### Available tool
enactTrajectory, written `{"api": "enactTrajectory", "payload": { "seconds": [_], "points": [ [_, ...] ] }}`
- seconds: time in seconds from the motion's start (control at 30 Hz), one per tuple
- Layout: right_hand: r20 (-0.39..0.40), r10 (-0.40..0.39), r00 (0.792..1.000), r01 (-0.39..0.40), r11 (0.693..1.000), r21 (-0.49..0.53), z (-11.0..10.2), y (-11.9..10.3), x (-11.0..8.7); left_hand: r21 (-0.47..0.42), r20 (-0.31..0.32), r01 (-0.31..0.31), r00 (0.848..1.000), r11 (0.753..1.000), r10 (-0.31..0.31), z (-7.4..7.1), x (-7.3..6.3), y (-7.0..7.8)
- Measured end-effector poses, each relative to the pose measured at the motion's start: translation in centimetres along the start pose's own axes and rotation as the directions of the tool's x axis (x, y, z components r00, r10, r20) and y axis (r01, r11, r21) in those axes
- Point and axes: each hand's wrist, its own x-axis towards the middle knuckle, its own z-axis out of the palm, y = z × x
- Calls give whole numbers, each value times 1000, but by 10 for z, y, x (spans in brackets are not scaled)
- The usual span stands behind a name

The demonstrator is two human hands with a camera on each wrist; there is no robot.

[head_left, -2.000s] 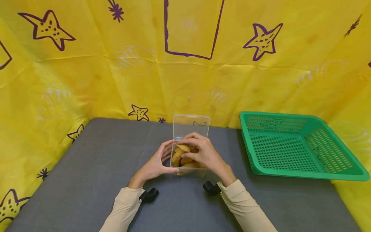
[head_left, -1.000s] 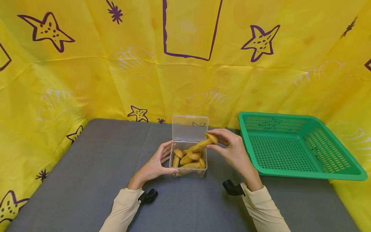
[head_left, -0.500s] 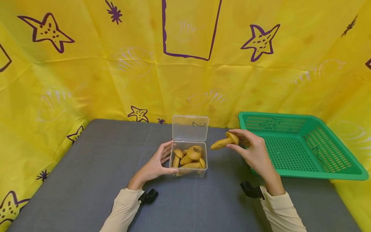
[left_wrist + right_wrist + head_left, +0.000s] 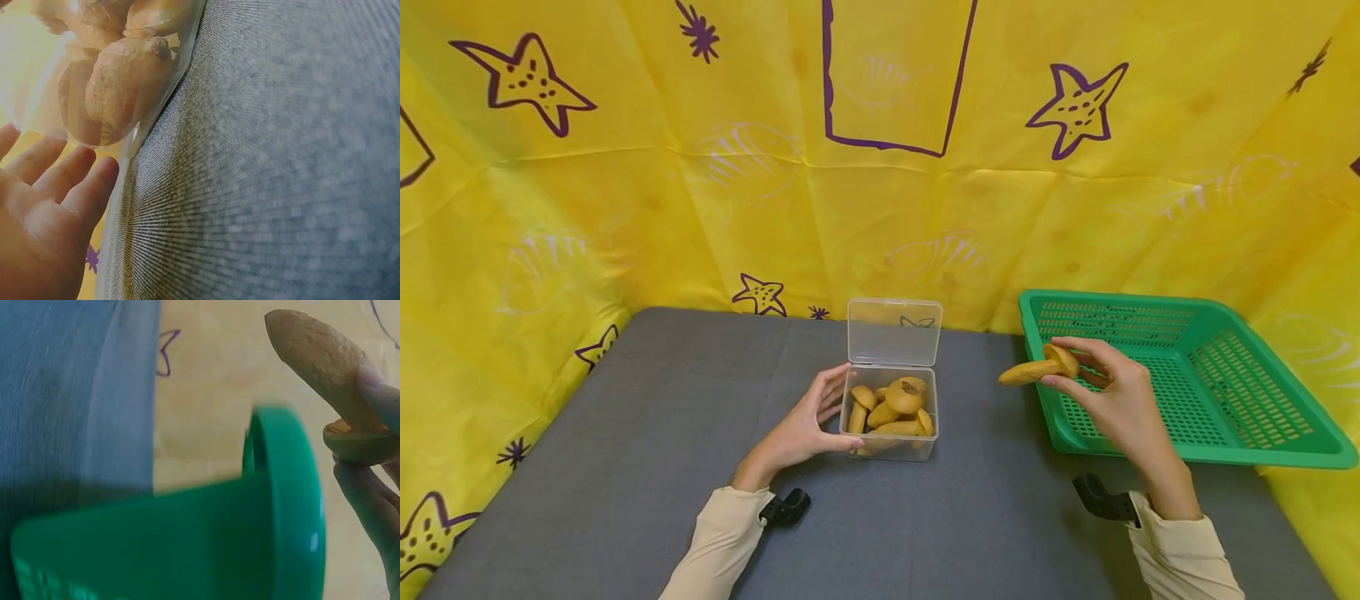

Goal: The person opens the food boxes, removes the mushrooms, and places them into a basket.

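My right hand (image 4: 1112, 398) pinches a brown mushroom (image 4: 1030, 372) by its cap, over the left rim of the green basket (image 4: 1142, 450). The stem points left; in the right wrist view the mushroom (image 4: 319, 359) hangs above the basket's rim (image 4: 294, 506). A clear plastic box (image 4: 891, 451) with its lid (image 4: 893, 332) raised stands on the grey table, holding several mushrooms (image 4: 906, 395). My left hand (image 4: 797, 427) holds the box at its left front corner, thumb along the front and fingers on the left side. The left wrist view shows those fingertips (image 4: 103, 172) by the box wall.
Grey cloth covers the table (image 4: 662, 467). A yellow curtain (image 4: 880, 217) with purple starfish hangs behind it. Between the box and the basket lies a strip of bare cloth. The basket's floor is a perforated grid.
My right hand has lifted a mushroom out of the box and carried it right, to the basket's left rim. My left hand has stayed at the box.
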Motion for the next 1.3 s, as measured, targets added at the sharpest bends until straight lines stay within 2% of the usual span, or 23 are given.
{"api": "enactTrajectory", "payload": {
  "seconds": [0.2, 0.47, 0.87, 1.13, 1.3],
  "points": [
    [-14, 28, 999, -29, 999, -28, -18, 13, -4, -4, 5, -2, 1000, 1000, 2, 0, 0, -1],
    [18, 90, 996, -89, 994, -56, -37, 26, -9, -3, 2, -5, 1000, 1000, 5, 0, 0, -1],
    [65, 202, 977, -197, 978, -74, -56, 47, -22, -2, 13, 13, 1000, 1000, -13, -1, 0, 2],
    [142, 190, 971, -168, 974, -151, -58, 61, -25, 0, 15, 15, 1000, 1000, -14, -1, 0, 2],
    [215, 207, 954, -168, 968, -188, -58, 69, -25, -3, 14, 19, 1000, 1000, -19, -1, 0, 2]
  ]
}}
